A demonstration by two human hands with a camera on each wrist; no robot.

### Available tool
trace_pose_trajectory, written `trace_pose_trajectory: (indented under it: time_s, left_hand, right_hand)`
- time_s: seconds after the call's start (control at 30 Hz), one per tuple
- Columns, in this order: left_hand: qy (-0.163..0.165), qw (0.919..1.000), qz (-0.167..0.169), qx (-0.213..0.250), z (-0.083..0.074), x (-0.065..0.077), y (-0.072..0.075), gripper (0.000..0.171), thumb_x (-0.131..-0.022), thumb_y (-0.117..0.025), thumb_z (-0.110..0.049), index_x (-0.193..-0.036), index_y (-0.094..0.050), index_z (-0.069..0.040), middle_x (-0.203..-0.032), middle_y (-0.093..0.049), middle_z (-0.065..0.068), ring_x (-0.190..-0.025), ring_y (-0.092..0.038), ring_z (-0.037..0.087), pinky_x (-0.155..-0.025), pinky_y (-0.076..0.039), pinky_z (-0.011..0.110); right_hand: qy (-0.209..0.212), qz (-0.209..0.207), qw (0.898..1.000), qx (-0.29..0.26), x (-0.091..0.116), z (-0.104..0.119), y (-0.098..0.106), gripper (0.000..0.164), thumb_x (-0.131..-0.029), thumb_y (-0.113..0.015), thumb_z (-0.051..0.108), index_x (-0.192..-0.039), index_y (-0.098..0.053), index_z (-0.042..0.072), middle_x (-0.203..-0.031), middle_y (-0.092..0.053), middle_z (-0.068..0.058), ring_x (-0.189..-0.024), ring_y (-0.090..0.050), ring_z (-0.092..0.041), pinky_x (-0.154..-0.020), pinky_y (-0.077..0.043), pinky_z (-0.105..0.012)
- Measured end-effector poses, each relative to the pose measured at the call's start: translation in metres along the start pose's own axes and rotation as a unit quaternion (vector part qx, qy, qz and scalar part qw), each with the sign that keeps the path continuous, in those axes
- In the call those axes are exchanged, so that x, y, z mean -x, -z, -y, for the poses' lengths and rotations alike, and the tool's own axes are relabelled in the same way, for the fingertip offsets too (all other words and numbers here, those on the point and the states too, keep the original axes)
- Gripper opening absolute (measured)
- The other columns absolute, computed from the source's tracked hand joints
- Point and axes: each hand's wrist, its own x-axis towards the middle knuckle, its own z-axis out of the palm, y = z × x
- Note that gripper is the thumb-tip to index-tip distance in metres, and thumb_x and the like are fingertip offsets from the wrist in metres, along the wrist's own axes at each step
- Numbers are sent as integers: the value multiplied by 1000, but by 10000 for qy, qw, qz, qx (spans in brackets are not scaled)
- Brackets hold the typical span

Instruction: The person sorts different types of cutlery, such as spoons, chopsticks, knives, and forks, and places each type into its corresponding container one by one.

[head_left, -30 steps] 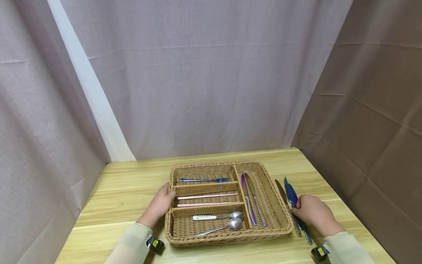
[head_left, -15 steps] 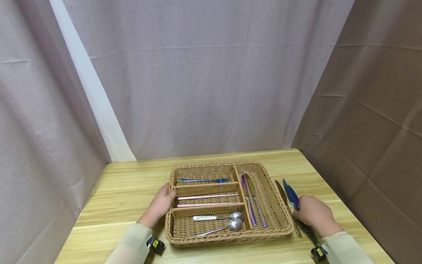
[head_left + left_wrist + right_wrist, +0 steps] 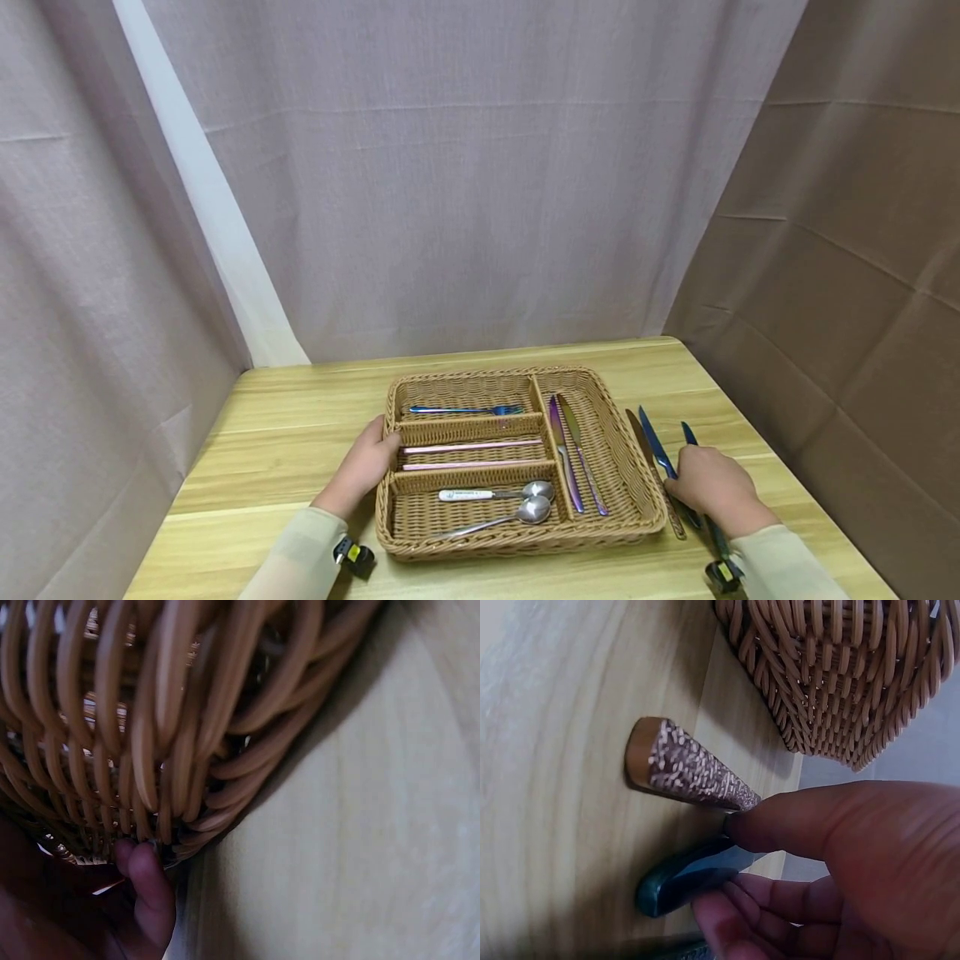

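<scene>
My left hand [image 3: 369, 460] grips the left wall of the wicker cutlery tray [image 3: 517, 550], thumb over the rim; its fingers show against the weave in the left wrist view. To the tray's right, my right hand [image 3: 716, 487] pinches the handle of a blue knife [image 3: 652, 433], a smooth teal handle [image 3: 694, 877] in the right wrist view. Another blue knife [image 3: 689, 432] lies partly hidden beneath this hand. Between them and the tray lies a brown knife [image 3: 637, 432] with a patterned handle [image 3: 697, 769].
Inside the tray are a blue fork [image 3: 465, 410], two pink sticks [image 3: 472, 447], two spoons [image 3: 534, 509], a purple knife [image 3: 557, 425] and a gold-bladed knife [image 3: 570, 421]. Curtains [image 3: 480, 208] stand behind the wooden table [image 3: 300, 417], with a brown one [image 3: 847, 250] at the right.
The two blue knives, overlapping before, now lie apart, one blade further left and the other further right. My right hand has shifted slightly; the left hand and tray stay put.
</scene>
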Motion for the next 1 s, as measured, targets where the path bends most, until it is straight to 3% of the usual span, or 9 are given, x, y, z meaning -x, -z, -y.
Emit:
trace_pose_trajectory:
  time_s: [0.3, 0.6, 1.0]
  left_hand:
    - [10, 10000, 21, 38, -1, 0, 0, 39, -98, -49, -14, -133, -50, 4, -119, -64, 22, -112, -56, 31, -106, -39, 58]
    - [66, 10000, 34, -38, -1, 0, 1, 41, -98, -49, -14, -135, -49, 4, -123, -63, 22, -116, -54, 32, -108, -37, 58]
    - [64, 9999, 20, -87, -2, 0, 2, 40, -98, -50, -15, -133, -50, 4, -122, -63, 22, -116, -53, 31, -108, -37, 58]
  right_hand:
    - [-87, 42, 9996, -280, -3, -4, -6, 32, -78, -67, 28, -55, -51, 14, -52, -51, -2, -46, -46, -20, -44, -38, -37]
    - [-245, 43, 9977, -628, -4, -5, -12, 38, -75, -68, 29, -46, -45, 18, -43, -40, 6, -39, -44, -17, -40, -37, -33]
    - [-196, -91, 9977, -644, -5, -5, -9, 42, -74, -69, 33, -45, -42, 20, -44, -35, 7, -40, -41, -16, -41, -35, -33]
